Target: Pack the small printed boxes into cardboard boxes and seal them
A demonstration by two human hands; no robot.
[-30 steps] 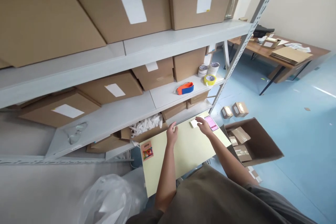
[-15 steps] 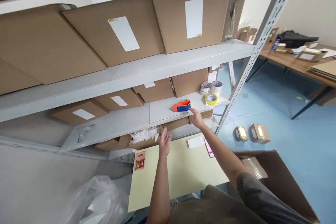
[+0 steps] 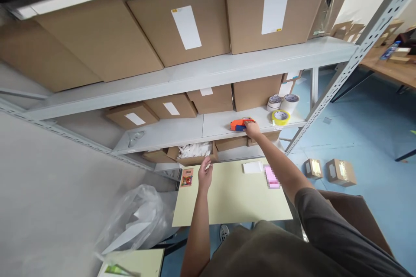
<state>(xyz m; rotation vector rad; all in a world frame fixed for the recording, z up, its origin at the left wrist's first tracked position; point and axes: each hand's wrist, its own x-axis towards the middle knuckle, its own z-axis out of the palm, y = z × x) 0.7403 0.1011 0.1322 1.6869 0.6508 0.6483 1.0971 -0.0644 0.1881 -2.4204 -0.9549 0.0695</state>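
My right hand (image 3: 252, 130) is at the middle shelf, fingers closed over the right end of an orange and blue tape dispenser (image 3: 238, 125). The dispenser still lies on the shelf board. Just right of it is a yellow-rimmed roll of tape (image 3: 280, 117), with white tape rolls (image 3: 289, 103) behind. Over the pale yellow table (image 3: 224, 201), my left hand (image 3: 205, 173) is raised and empty, its fingers extended. Beneath it lie a small printed card (image 3: 186, 178), a white slip or box (image 3: 252, 167) and a pink-screened phone (image 3: 271, 176), partly blurred out.
Large cartons (image 3: 182, 26) line the upper shelf; smaller ones (image 3: 169, 106) stand on the middle one. An open box of white material (image 3: 195, 150) sits lower. The perforated rack post (image 3: 344, 71) rises at right. Two small cartons (image 3: 340, 172) are on the floor; a plastic bag (image 3: 139, 212) is at left.
My right hand has reached forward from the shelf's edge and taken hold of the tape dispenser. My left hand stays raised over the table. The view has shifted left.
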